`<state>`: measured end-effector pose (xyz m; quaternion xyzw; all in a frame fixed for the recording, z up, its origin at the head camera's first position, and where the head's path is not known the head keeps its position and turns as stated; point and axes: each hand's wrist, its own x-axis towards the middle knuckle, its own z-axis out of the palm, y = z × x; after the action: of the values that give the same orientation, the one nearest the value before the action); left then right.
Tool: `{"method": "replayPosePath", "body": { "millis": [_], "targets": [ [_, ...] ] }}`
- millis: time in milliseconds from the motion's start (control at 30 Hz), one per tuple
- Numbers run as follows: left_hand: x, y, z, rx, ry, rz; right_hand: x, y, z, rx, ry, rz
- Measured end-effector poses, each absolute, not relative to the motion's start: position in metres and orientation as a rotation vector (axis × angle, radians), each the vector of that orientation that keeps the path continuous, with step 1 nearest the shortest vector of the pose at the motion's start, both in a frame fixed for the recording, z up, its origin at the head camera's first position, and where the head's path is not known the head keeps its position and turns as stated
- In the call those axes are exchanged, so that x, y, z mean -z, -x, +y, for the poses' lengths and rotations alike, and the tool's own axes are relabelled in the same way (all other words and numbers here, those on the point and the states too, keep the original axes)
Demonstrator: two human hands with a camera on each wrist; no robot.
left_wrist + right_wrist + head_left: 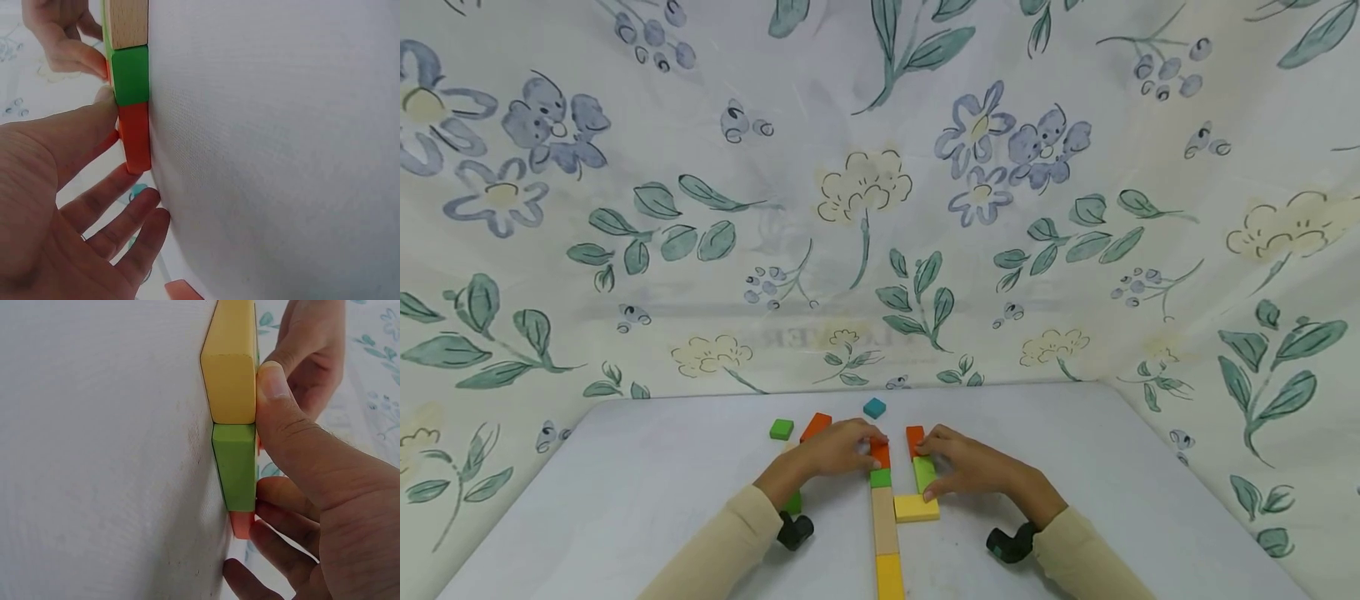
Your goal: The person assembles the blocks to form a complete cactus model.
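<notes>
In the head view, my left hand (833, 450) pinches an orange block (882, 456) between thumb and index finger. That block touches a small green block (881, 479), followed by a plain wooden block (884, 521) and a yellow block (891, 577) in a straight row. My right hand (973, 465) rests on a second row: its thumb touches a yellow block (231, 387), and other fingers lie along a light green block (237, 465) and an orange-red block (913, 437). The yellow block lies crosswise beside the wooden one.
A blue block (875, 407) lies at the back. Left of my left hand are a green block (782, 429), an orange block (816, 427) and another green block (792, 503), partly hidden by the arm. Flowered cloth (865, 250) hangs behind the white table (625, 492).
</notes>
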<state>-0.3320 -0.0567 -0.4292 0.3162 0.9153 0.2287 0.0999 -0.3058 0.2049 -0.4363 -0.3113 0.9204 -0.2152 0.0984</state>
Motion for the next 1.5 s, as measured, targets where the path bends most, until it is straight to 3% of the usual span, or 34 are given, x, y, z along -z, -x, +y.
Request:
{"method": "replayPosePath", "body": {
  "millis": [533, 767, 1133, 1500],
  "targets": [
    [0.431, 0.325, -0.059, -0.645, -0.952, 2.758, 0.434, 0.301, 0.202, 0.657, 0.912, 2.716],
    [0.413, 0.333, -0.080, -0.699, -0.975, 2.856, 0.433, 0.302, 0.201, 0.634, 0.883, 2.734],
    [0.404, 0.344, -0.124, -0.637, -0.602, 2.881, 0.434, 0.301, 0.202, 0.635, 0.852, 2.733],
    [0.406, 0.345, -0.119, -0.697, -0.669, 2.873, 0.435, 0.302, 0.203, 0.641, 0.838, 2.731]
  ]
}}
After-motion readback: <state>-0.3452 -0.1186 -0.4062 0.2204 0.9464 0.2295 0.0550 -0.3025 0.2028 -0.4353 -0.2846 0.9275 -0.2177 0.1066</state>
